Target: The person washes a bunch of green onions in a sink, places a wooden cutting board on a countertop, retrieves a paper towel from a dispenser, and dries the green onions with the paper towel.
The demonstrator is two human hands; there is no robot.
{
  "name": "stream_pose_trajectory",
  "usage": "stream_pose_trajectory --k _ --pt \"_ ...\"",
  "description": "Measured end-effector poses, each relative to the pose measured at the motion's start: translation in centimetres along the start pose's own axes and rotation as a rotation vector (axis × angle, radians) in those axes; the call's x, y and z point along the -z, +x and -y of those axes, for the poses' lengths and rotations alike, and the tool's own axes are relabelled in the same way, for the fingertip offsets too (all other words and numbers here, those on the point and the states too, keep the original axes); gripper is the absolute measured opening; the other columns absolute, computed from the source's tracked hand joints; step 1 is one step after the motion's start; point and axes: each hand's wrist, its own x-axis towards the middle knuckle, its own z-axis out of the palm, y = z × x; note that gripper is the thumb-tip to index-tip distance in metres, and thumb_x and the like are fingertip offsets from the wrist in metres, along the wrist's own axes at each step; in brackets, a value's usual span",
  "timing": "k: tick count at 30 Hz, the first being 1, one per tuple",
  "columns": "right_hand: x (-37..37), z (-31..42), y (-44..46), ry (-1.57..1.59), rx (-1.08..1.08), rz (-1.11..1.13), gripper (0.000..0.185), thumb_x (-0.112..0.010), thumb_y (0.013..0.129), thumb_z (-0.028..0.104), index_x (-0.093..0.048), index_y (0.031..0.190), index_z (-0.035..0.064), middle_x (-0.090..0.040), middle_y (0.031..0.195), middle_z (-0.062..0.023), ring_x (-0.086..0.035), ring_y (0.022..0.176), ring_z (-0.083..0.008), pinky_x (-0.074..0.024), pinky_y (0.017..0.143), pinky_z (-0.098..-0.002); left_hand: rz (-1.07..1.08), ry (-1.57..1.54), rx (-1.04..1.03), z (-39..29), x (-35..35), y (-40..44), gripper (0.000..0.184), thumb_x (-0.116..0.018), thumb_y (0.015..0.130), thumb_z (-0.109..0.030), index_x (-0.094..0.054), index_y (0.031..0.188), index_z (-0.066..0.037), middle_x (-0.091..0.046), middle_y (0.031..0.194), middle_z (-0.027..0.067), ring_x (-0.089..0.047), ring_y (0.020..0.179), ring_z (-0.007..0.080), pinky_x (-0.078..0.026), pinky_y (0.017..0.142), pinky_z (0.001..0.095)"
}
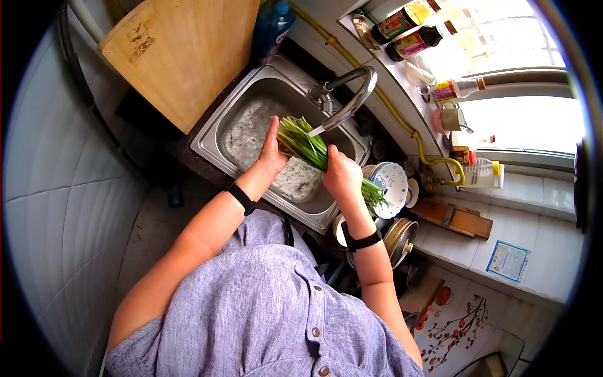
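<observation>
A bunch of green chives [306, 142] lies across the sink, wet under the stream from the tap. My right hand [342, 174] is closed around its middle, and the leafy ends [373, 196] hang past the sink's right rim. At the bunch's other end, my left hand [272, 154] cradles the pale stalks against its palm. The fingers under the stalks are hidden. Below both hands, the metal sink [217, 139] holds water with bits floating in it. The curved chrome tap [363, 93] reaches over the bunch, its water landing between my hands.
A large wooden board [182, 56] stands at the sink's left, beside a blue bottle [274, 28]. Bowls [392, 185] and a lidded pot [400, 242] sit close on the right. Sauce bottles [414, 43] line the windowsill, and a yellow pipe [394, 112] runs along the wall.
</observation>
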Motion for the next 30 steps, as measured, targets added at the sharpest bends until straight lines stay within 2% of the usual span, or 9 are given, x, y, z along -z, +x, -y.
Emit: stream_pose_trajectory --k 2,9,13,15,19,21,22,26,30 --pt "0.3 0.3 0.7 -0.100 -0.030 0.002 0.030 -0.057 0.070 0.005 -0.050 0.099 0.0034 -0.060 0.074 -0.0119 -0.062 0.065 -0.0288 -0.0496 0.056 -0.0373 -0.261 -0.069 -0.026 0.7 -0.8 -0.4 0.077 -0.066 0.063 -0.066 -0.047 0.116 -0.013 -0.044 0.119 0.0068 -0.041 0.110 0.0238 -0.042 0.080 0.0463" --pt "-1.4 2.1 2.3 -0.273 -0.032 0.007 0.038 -0.059 0.072 0.012 -0.049 0.108 0.0042 -0.059 0.075 -0.0066 -0.063 0.065 -0.0228 -0.0498 0.055 -0.0333 -0.010 -0.169 0.400 4.5 1.1 -1.4 0.079 -0.069 0.062 -0.064 -0.045 0.117 -0.013 -0.046 0.092 0.0036 -0.045 0.088 0.0194 -0.042 0.068 0.0396" --pt "-3.1 3.8 1.1 -0.351 0.172 -0.191 0.030 -0.054 0.077 0.015 -0.051 0.104 0.0039 -0.053 0.072 -0.0007 -0.057 0.060 -0.0145 -0.0474 0.051 -0.0278 0.091 -0.191 0.269 3.2 -2.0 -3.5 0.069 -0.071 0.070 -0.048 -0.046 0.118 -0.005 -0.051 0.118 0.0096 -0.046 0.112 0.0229 -0.034 0.099 0.0353" --pt "-3.3 4.4 1.1 -0.279 0.195 -0.180 0.042 -0.053 0.075 0.012 -0.048 0.115 0.0011 -0.059 0.094 -0.0073 -0.058 0.069 -0.0167 -0.0466 0.057 -0.0279 0.130 -0.212 0.179 2.9 -1.5 -3.1 0.057 -0.071 0.075 -0.033 -0.046 0.117 -0.003 -0.055 0.111 0.0072 -0.049 0.107 0.0209 -0.037 0.097 0.0342" --pt "-3.1 4.5 1.7 -0.020 0.327 -0.201 0.055 -0.053 0.073 0.008 -0.039 0.125 -0.0021 -0.055 0.107 -0.0150 -0.056 0.085 -0.0228 -0.0455 0.072 -0.0325 0.068 -0.144 -0.138 1.4 -2.0 -3.0 0.036 -0.066 0.074 -0.005 -0.053 0.107 -0.008 -0.062 0.093 0.0079 -0.058 0.094 0.0203 -0.045 0.090 0.0341" --pt "-3.6 4.6 2.1 0.168 0.375 -0.235 0.063 -0.054 0.072 0.008 -0.033 0.131 -0.0027 -0.053 0.105 -0.0162 -0.054 0.093 -0.0263 -0.0437 0.082 -0.0351 0.050 -0.094 -0.210 0.0 -2.2 -2.5 0.034 -0.065 0.073 0.000 -0.053 0.104 -0.006 -0.062 0.089 0.0084 -0.060 0.088 0.0213 -0.048 0.085 0.0346" --pt "-3.4 4.7 2.2 0.307 0.361 -0.156 0.074 -0.059 0.068 0.006 -0.026 0.134 -0.0029 -0.047 0.119 -0.0209 -0.048 0.105 -0.0338 -0.0382 0.092 -0.0402 0.058 -0.029 -0.270 -0.8 -2.5 -2.4 0.035 -0.066 0.071 0.001 -0.052 0.103 -0.005 -0.061 0.087 0.0083 -0.061 0.084 0.0212 -0.049 0.081 0.0329" --pt "-2.4 4.6 2.7 0.744 0.290 -0.180 0.085 -0.068 0.063 0.008 -0.023 0.134 -0.0014 -0.044 0.122 -0.0224 -0.043 0.113 -0.0378 -0.0354 0.096 -0.0412 0.049 0.105 -0.440 -4.3 -2.6 -1.6 0.020 -0.067 0.069 0.001 -0.057 0.086 -0.004 -0.060 0.077 0.0051 -0.061 0.074 0.0182 -0.050 0.072 0.0307" --pt "-2.3 3.3 3.6 0.763 0.220 -0.247 0.062 -0.065 0.067 0.005 -0.041 0.124 0.0006 -0.048 0.122 -0.0172 -0.046 0.113 -0.0335 -0.0371 0.096 -0.0386 0.077 0.589 -0.592 -7.1 -1.1 -0.9 0.022 -0.066 0.071 0.001 -0.059 0.091 -0.003 -0.062 0.081 0.0039 -0.060 0.074 0.0144 -0.048 0.072 0.0282"
